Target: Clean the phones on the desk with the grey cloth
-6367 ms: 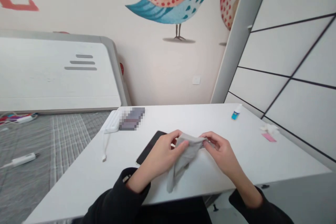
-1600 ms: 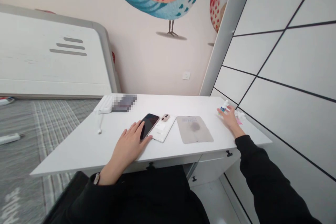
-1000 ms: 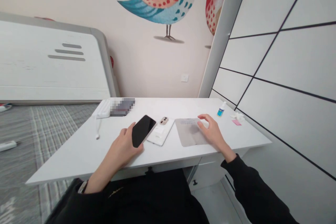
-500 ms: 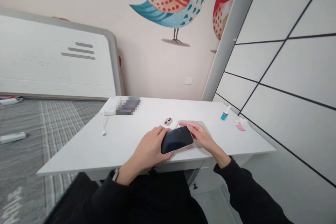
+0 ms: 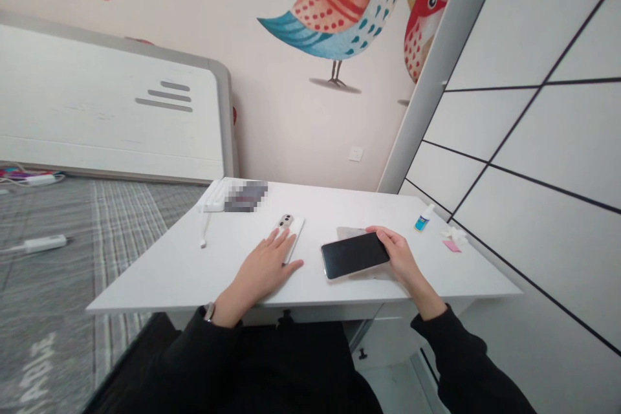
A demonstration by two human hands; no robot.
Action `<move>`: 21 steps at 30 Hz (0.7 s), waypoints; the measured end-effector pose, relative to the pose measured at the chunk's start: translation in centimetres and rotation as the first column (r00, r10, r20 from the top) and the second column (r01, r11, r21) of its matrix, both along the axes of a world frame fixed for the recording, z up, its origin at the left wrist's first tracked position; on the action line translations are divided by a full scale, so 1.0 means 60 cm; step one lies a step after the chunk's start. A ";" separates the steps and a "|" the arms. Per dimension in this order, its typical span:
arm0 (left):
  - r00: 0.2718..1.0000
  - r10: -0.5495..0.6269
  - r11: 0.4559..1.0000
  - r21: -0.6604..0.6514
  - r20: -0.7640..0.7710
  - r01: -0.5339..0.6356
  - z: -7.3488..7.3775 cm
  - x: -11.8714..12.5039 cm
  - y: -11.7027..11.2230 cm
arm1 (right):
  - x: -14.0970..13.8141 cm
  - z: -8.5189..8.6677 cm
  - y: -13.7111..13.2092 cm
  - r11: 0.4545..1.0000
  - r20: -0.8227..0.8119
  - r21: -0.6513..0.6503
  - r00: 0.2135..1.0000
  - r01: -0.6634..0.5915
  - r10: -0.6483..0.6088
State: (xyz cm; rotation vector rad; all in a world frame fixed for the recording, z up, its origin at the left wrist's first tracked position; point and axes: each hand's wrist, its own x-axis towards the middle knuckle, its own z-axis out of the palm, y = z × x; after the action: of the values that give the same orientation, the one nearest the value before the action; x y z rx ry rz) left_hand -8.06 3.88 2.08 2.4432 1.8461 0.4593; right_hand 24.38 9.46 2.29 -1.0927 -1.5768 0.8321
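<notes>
My right hand (image 5: 395, 255) grips a smartphone (image 5: 354, 256) by its right end, screen up and dark, the thumb on the edge. Under the phone a thin greyish sheet (image 5: 347, 231) lies on the table, mostly covered; I cannot tell whether it is cloth or film. Palm down, my left hand (image 5: 266, 268) rests with fingers spread over a white phone (image 5: 295, 230). That one lies back up, its camera lenses showing at the far end, its lower part hidden under the fingers.
A white table (image 5: 169, 284) bears a small blue-labelled bottle (image 5: 423, 218), a pink slip (image 5: 451, 246) and crumpled white tissue (image 5: 455, 233) at right. A white cable (image 5: 204, 233) and a blurred-out dark item (image 5: 246, 196) are at far left. White panels (image 5: 543, 220) stand along the right.
My left hand has let go of the smartphone and moved left onto the white phone. The right hand alone now holds the smartphone, slightly further right. The view has shifted a little.
</notes>
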 end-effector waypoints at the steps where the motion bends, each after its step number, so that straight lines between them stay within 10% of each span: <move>1: 1.000 0.018 1.000 0.011 -0.014 -0.018 0.003 -0.004 -0.003 | -0.001 -0.001 -0.002 1.000 -0.002 -0.006 1.000 -0.003 0.003; 9: 0.998 0.031 0.997 0.069 -0.055 -0.027 0.038 0.005 -0.029 | -0.025 0.003 -0.017 0.998 0.017 -0.020 0.998 -0.063 0.064; 14: 0.963 0.096 0.951 0.263 0.252 -0.164 0.013 -0.019 -0.026 | -0.029 -0.006 -0.018 0.996 0.030 -0.033 0.996 -0.081 0.082; 21: 0.937 0.302 0.905 0.257 0.174 -0.339 -0.005 -0.027 -0.036 | -0.038 -0.013 -0.020 0.988 -0.007 -0.087 0.992 -0.127 0.127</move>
State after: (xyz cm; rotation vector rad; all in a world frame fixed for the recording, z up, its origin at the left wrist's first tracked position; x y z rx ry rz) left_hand -9.70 1.72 1.80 2.1927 2.2713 0.9405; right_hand 22.12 8.28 1.52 -1.0612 -1.6348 0.9946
